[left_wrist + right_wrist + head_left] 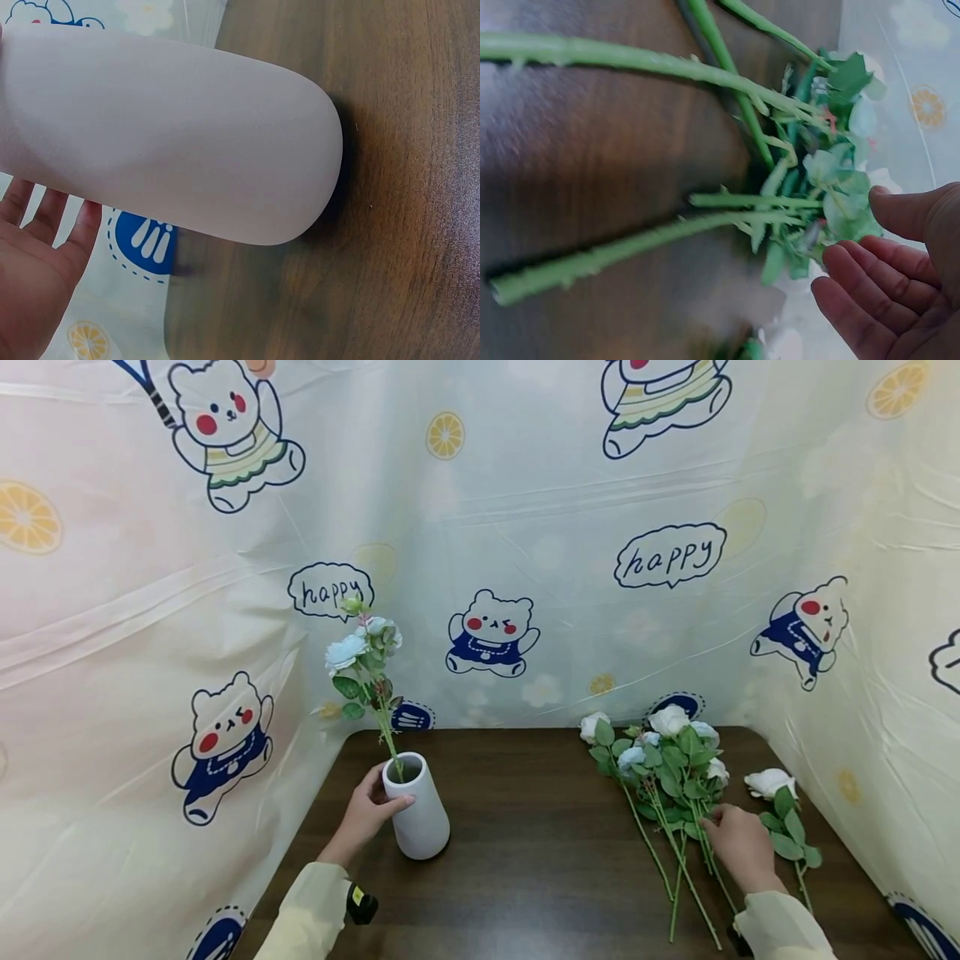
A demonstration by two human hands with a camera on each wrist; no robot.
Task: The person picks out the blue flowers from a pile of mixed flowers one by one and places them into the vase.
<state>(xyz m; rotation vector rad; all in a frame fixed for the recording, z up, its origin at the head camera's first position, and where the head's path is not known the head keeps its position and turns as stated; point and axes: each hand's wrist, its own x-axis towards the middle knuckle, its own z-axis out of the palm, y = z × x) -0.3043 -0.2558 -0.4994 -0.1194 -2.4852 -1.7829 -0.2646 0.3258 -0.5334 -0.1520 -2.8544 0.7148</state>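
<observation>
On the left of the table a white vase [422, 822] stands with pale blue artificial roses [347, 653] leaning left out of its mouth. My left hand [367, 814] holds it near the rim, thumb across the front and fingers on the far side. The vase's smooth wall [195, 135] fills much of the left wrist view. At the right, my right hand [742, 847] is beside a bunch of white and blue roses [678, 764] lying on the table. Its thumb and fingers are apart near the leaves [838, 199] in the right wrist view, with no stem between them.
A single white rose [770, 783] lies right of my right hand. Several green stems [666, 827] point toward the front of the brown table [517, 860]. A printed curtain [525, 527] encloses the back and sides.
</observation>
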